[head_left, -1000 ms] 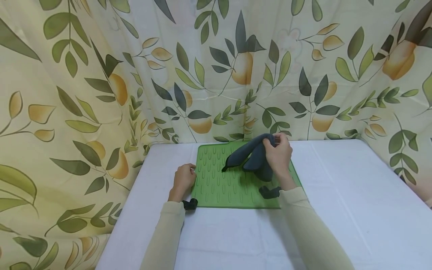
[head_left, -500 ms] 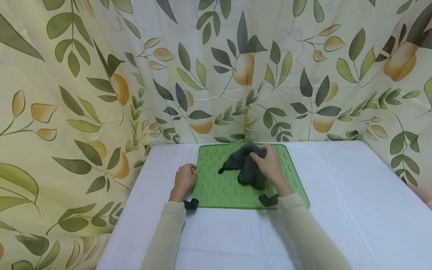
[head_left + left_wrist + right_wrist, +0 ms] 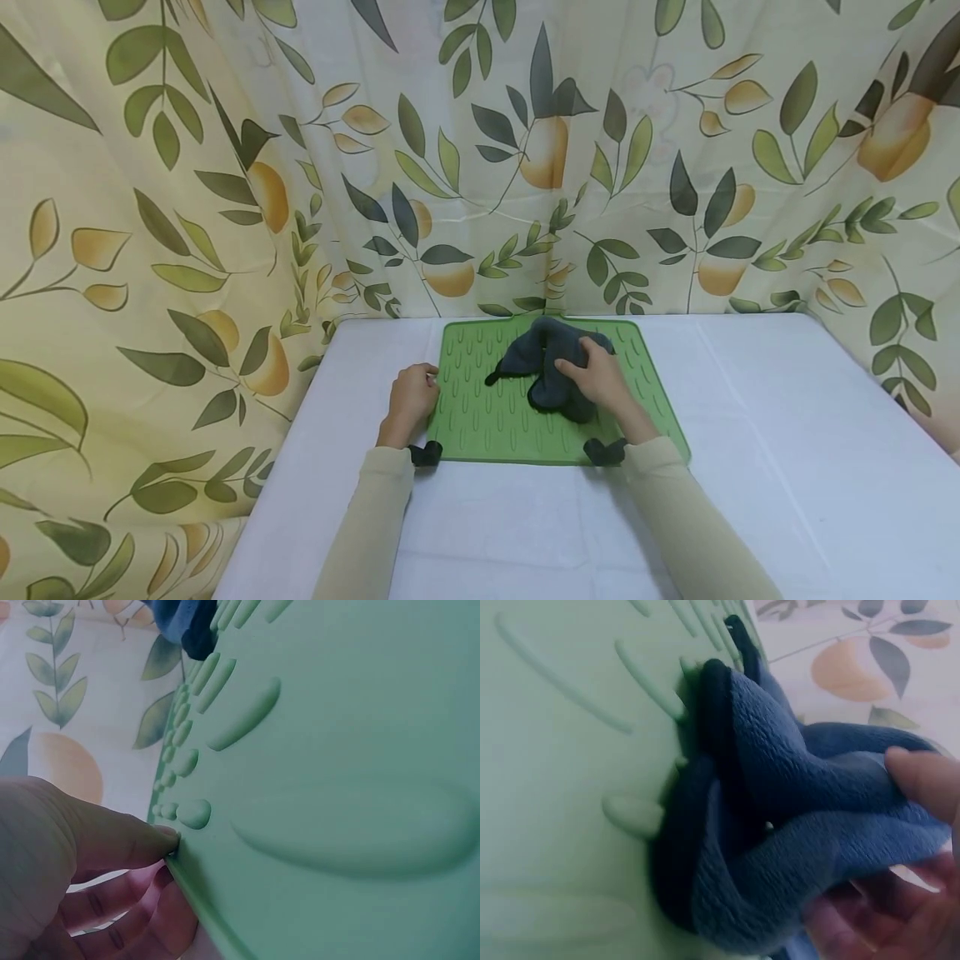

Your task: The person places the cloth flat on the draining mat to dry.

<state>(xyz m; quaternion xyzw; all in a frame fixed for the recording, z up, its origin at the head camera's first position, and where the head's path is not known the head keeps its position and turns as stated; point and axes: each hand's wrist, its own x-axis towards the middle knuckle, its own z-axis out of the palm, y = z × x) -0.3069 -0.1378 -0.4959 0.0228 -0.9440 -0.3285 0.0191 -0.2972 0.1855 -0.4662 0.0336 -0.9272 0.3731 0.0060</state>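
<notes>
A dark blue cleaning cloth with black edging and a small black loop lies bunched on the green silicone mat. My right hand is on the cloth's right part; in the right wrist view the thumb lies over a fold of the cloth and the fingers curl beneath it. At the mat's left edge, my left hand pinches the rim. The left wrist view shows that thumb on top of the mat and the other fingers curled below the edge.
The mat has raised oblong ridges and lies on a white-covered table. Close behind the table hangs a curtain printed with leaves and fruit, which also runs along the left side. Black wrist mounts sit at both sleeves.
The cloth, held up off the mat a second ago, has come down and left onto it with my right hand. It now lies flatter, spreading right past the fingers. My left hand stays at the edge.
</notes>
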